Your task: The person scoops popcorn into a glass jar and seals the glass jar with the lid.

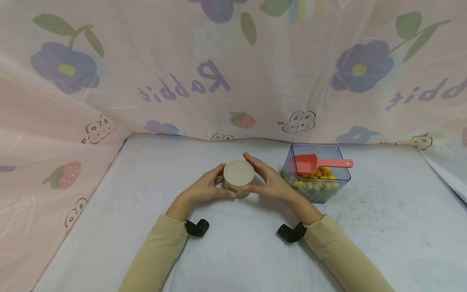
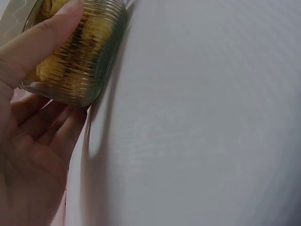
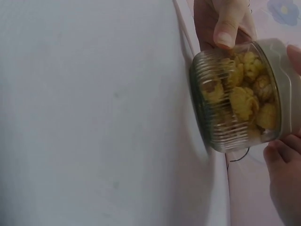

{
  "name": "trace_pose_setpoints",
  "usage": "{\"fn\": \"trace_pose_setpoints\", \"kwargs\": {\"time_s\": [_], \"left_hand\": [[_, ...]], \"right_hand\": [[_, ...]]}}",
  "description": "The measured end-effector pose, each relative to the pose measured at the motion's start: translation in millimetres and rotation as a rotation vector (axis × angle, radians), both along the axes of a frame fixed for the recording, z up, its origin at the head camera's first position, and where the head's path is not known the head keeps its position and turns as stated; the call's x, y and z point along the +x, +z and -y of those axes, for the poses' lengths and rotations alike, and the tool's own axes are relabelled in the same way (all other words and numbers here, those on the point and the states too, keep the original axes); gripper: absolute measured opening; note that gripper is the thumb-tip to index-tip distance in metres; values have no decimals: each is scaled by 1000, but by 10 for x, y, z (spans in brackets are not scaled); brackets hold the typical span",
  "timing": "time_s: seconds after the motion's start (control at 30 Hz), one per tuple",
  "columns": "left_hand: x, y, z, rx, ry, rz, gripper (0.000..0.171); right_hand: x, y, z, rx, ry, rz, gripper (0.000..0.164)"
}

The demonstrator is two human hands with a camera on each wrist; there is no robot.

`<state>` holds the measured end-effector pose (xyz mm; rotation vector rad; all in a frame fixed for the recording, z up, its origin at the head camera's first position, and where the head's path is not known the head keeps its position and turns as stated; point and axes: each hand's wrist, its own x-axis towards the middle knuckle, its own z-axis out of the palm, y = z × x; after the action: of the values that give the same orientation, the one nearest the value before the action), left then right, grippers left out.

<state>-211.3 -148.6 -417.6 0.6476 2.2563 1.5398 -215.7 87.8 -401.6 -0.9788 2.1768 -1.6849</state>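
A ribbed glass jar [image 3: 235, 94] holding yellow popcorn-like pieces stands on the white table in front of me, its round beige lid [image 1: 238, 173] on top. My left hand [image 1: 204, 187] holds the glass body, thumb on the near side and fingers behind, as the left wrist view shows. From the other side my right hand [image 1: 273, 184] grips the lid, with its thumb [image 3: 294, 57] on the lid's edge and its fingers curled at the far side. The lid sits level on the jar's mouth in the head view.
To the right, behind my right forearm, stands a clear square container [image 1: 330, 190] with more yellow popcorn-like pieces. A pink scoop [image 1: 308, 164] lies across its top, handle pointing right. A patterned pink curtain [image 1: 255, 81] rises along the table's back and left edges.
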Motion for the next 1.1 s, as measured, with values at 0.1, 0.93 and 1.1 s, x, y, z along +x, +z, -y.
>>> {"fn": "trace_pose_setpoints", "kwargs": {"time_s": [0.1,0.93,1.1], "left_hand": [[-4,-6,-1,5,-5,-1,81],[36,39,-56,-35,50,-44,80],[50,55,-55,-52,69,-19,81]], "right_hand": [[-9,1,-2,4,2,-13,82],[85,-28,46,-18,-203,-22,76],[104,-37,60,-52,-192,-26,75]]}}
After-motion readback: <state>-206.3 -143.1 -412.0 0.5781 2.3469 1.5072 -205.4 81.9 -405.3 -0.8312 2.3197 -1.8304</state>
